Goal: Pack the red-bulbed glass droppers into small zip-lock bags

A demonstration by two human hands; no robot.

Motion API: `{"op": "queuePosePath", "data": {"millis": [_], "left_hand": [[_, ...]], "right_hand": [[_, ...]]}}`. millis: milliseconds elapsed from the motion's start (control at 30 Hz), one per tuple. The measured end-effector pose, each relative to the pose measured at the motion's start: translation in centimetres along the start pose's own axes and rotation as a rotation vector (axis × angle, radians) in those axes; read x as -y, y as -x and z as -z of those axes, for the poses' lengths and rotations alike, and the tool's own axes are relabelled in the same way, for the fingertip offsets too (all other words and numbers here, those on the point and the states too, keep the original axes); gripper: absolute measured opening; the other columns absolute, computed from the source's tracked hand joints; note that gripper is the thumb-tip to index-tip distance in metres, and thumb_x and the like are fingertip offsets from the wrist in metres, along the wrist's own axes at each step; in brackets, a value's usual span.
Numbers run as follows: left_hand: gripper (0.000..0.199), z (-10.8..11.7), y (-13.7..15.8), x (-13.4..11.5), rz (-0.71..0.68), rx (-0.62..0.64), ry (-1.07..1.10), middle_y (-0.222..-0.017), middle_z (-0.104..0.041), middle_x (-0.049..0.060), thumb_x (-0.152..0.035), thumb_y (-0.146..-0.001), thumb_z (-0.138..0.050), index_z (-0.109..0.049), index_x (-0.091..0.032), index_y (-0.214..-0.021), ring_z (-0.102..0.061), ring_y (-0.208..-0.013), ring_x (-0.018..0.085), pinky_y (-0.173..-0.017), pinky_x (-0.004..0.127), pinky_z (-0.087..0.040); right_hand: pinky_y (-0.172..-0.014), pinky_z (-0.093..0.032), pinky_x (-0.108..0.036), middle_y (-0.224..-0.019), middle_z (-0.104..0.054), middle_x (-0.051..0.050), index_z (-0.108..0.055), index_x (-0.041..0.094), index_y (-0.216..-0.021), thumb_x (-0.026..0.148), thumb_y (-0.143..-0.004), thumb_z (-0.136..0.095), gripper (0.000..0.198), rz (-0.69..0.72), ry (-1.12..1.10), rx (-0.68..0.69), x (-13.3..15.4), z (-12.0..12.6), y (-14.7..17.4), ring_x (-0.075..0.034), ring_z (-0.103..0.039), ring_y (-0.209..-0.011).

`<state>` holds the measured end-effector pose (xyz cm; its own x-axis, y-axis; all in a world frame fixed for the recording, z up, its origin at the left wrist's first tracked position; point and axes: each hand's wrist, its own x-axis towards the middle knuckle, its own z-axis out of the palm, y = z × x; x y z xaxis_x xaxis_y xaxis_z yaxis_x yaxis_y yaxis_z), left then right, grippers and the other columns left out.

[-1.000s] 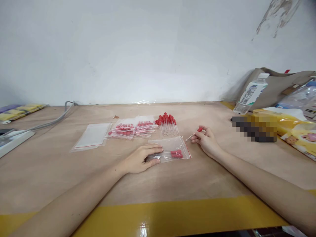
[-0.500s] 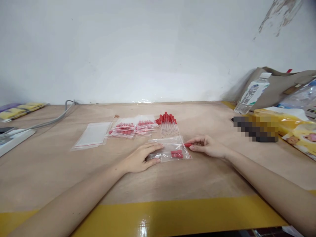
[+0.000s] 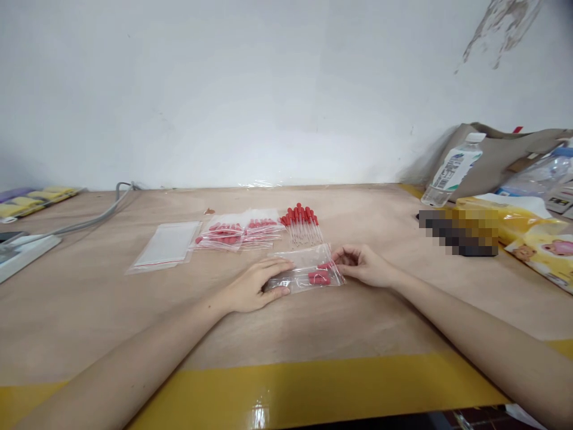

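Observation:
A clear zip bag [image 3: 298, 283] lies on the table between my hands, with red-bulbed droppers [image 3: 319, 278] inside. My left hand [image 3: 257, 285] rests on the bag's left end, fingers and thumb spread apart. At the bag's right mouth, my right hand [image 3: 358, 265] pinches the end of another dropper [image 3: 325, 266], most of whose red bulb shows within the bag. Just behind the bag lies a fan of loose droppers [image 3: 301, 220], red bulbs pointing away from me. Their thin clear stems point toward me.
Filled zip bags [image 3: 226, 234] lie behind my left hand, beside a stack of flat bags [image 3: 165, 245]. A power strip [image 3: 31, 254] with a grey cable stands at left. To the right are a water bottle [image 3: 454, 170], a yellow package [image 3: 528, 215] and a blurred dark object [image 3: 465, 236].
My right hand has moved left to the bag's mouth, and the dropper it pinches has slid further into the bag. My left hand stays on the bag.

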<state>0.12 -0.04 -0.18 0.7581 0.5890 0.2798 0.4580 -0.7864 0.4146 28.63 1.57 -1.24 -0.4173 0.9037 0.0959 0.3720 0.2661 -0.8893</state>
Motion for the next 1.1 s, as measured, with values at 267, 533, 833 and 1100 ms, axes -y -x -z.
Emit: {"op": "queuePosePath", "data": {"millis": [267,533,833,1100], "left_hand": [[0.046,-0.1,0.0,0.1,-0.006,-0.005,-0.007,-0.128,-0.050,0.007,-0.035,-0.086,-0.052,-0.044,-0.021,-0.129,-0.045,-0.119,0.022,-0.102,0.041,-0.035],[0.046,-0.1,-0.1,0.2,-0.003,0.026,-0.050,-0.131,-0.047,0.008,-0.037,-0.087,-0.050,-0.046,-0.019,-0.129,-0.043,-0.122,0.022,-0.105,0.041,-0.031],[0.045,0.0,-0.1,0.1,0.000,0.022,-0.033,-0.131,-0.048,0.008,-0.037,-0.087,-0.050,-0.045,-0.021,-0.129,-0.044,-0.122,0.023,-0.104,0.043,-0.032],[0.046,-0.1,0.0,0.3,0.002,0.028,-0.040,-0.132,-0.047,0.007,-0.037,-0.087,-0.049,-0.045,-0.021,-0.130,-0.042,-0.123,0.022,-0.105,0.041,-0.031]], "right_hand": [[-0.070,-0.046,-0.029,-0.078,-0.066,-0.003,-0.066,0.018,-0.079,0.045,-0.069,-0.058,0.030,0.017,-0.071,-0.078,0.2,-1.2,-0.5,-0.015,-0.058,-0.074],[-0.064,-0.046,-0.026,-0.076,-0.062,-0.004,-0.058,0.017,-0.080,0.040,-0.064,-0.064,0.029,-0.084,-0.026,-0.533,-2.2,0.3,-4.6,-0.012,-0.056,-0.065],[-0.070,-0.044,-0.028,-0.084,-0.063,-0.003,-0.061,0.018,-0.089,0.051,-0.055,-0.069,0.048,-0.134,0.260,-0.627,-3.0,-0.4,-12.1,-0.016,-0.058,-0.077],[-0.071,-0.045,-0.029,-0.080,-0.066,-0.005,-0.061,0.015,-0.087,0.034,-0.061,-0.066,0.033,-0.217,0.175,-0.664,-3.4,0.2,-12.2,-0.017,-0.061,-0.075]]}}
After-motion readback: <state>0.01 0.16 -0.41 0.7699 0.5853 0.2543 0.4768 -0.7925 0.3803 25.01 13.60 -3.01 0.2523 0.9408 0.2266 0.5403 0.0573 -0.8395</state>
